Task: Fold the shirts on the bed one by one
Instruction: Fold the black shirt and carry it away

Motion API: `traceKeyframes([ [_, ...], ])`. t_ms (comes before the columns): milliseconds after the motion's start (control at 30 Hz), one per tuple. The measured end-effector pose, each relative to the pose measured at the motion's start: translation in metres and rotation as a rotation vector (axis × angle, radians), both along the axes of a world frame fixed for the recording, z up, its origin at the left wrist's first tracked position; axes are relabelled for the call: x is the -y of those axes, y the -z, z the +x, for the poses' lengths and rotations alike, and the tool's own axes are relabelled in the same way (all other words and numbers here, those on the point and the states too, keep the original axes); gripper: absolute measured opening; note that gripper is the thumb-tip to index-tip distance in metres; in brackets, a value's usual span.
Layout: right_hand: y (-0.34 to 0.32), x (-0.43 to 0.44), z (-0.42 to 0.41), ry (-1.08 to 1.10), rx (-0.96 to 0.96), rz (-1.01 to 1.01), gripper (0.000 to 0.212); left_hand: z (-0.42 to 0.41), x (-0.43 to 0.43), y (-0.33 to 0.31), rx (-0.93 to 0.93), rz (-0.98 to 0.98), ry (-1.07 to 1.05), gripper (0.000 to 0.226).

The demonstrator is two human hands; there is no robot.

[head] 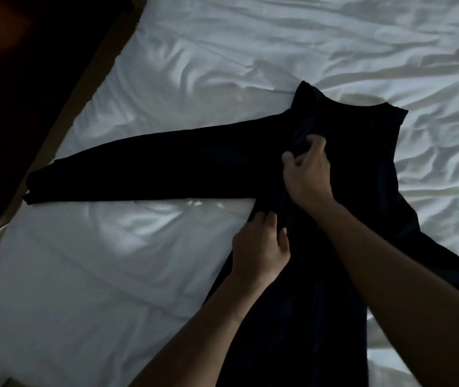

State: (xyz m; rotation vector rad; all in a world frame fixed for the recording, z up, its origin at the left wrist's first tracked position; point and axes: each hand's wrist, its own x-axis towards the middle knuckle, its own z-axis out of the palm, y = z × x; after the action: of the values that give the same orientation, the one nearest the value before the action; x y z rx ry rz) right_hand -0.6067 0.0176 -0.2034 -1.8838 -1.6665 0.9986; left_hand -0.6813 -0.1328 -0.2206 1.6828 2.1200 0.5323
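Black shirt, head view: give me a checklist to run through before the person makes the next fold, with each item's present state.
1. The black shirt lies on the bed sheet: ok.
2. The left hand grips the shirt's side edge: ok.
3. The right hand pinches fabric on the shirt's body: ok.
4. The outstretched sleeve lies straight and flat, ready to fold in: ok.
5. The shirt's opposite side is already folded in: cannot tell, too dark.
6. The sheet around the shirt is smooth: not ok, wrinkled.

The shirt [166,169] runs off the bottom edge, its folds too dark to read; cloth hides the fingertips of the right hand [308,174].
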Motion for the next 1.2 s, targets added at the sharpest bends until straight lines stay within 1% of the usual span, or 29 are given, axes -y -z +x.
traceKeyframes([
  [100,0.001,0.069,0.002,-0.025,-0.040,-0.095,0.047,-0.003,0.037,-0.006,-0.041,-0.047,0.025,0.042],
  [167,0.002,0.106,0.006,-0.064,-0.026,-0.192,0.051,-0.009,0.066,-0.010,-0.074,-0.073,-0.005,0.043],
  [233,0.003,0.131,0.009,-0.078,-0.018,-0.254,0.053,-0.018,0.093,-0.015,-0.162,-0.101,-0.027,0.041],
  [333,0.001,0.153,0.013,-0.059,0.005,-0.294,0.047,-0.033,0.135,-0.021,-0.290,-0.187,-0.030,0.048],
  [400,0.000,0.164,0.014,-0.006,-0.012,-0.315,0.038,-0.041,0.161,-0.028,-0.329,-0.254,-0.027,0.046],
  [467,-0.003,0.177,0.013,0.028,-0.021,-0.319,0.037,-0.046,0.185,-0.032,-0.368,-0.263,-0.005,0.039],
  [567,-0.010,0.207,0.003,-0.004,0.084,-0.301,0.051,-0.046,0.211,-0.042,-0.394,-0.211,0.084,0.030],
  [600,-0.012,0.219,-0.002,-0.014,0.099,-0.316,0.057,-0.044,0.217,-0.045,-0.404,-0.173,0.116,0.024],
  [633,-0.012,0.232,-0.007,-0.020,0.101,-0.339,0.059,-0.041,0.222,-0.047,-0.395,-0.157,0.142,0.014],
  [667,-0.010,0.243,-0.011,-0.029,0.104,-0.361,0.056,-0.038,0.225,-0.049,-0.370,-0.140,0.160,0.010],
  [733,-0.005,0.260,-0.012,-0.016,0.066,-0.385,0.042,-0.031,0.230,-0.049,-0.305,-0.123,0.191,0.019],
  [767,-0.003,0.267,-0.009,0.037,0.014,-0.391,0.039,-0.027,0.233,-0.049,-0.253,-0.153,0.203,0.018],
  [800,-0.003,0.272,-0.006,0.118,-0.054,-0.398,0.043,-0.024,0.239,-0.047,-0.204,-0.155,0.219,0.019],
  [867,-0.009,0.283,0.000,0.274,-0.170,-0.418,0.056,-0.023,0.249,-0.047,-0.098,-0.112,0.203,0.030],
  [900,-0.009,0.289,0.004,0.297,-0.191,-0.416,0.059,-0.026,0.254,-0.048,-0.066,-0.082,0.172,0.030],
  [933,-0.010,0.297,0.005,0.289,-0.182,-0.423,0.062,-0.029,0.260,-0.046,-0.075,-0.059,0.139,0.026],
  [967,-0.009,0.305,0.005,0.264,-0.160,-0.438,0.062,-0.033,0.266,-0.044,-0.090,-0.079,0.097,0.024],
  [1000,-0.007,0.312,0.004,0.230,-0.132,-0.456,0.059,-0.037,0.270,-0.039,-0.101,-0.119,0.045,0.029],
  [1067,-0.004,0.326,0.003,0.200,-0.103,-0.456,0.039,-0.042,0.280,-0.030,-0.039,-0.193,-0.042,0.039],
  [1100,-0.003,0.331,0.003,0.216,-0.124,-0.443,0.027,-0.042,0.284,-0.029,0.005,-0.192,-0.067,0.039],
  [1133,-0.004,0.335,0.003,0.254,-0.167,-0.428,0.021,-0.040,0.287,-0.028,0.040,-0.168,-0.070,0.037],
  [1200,-0.010,0.340,0.006,0.336,-0.248,-0.366,0.019,-0.038,0.291,-0.027,0.070,-0.122,-0.045,0.036],
])
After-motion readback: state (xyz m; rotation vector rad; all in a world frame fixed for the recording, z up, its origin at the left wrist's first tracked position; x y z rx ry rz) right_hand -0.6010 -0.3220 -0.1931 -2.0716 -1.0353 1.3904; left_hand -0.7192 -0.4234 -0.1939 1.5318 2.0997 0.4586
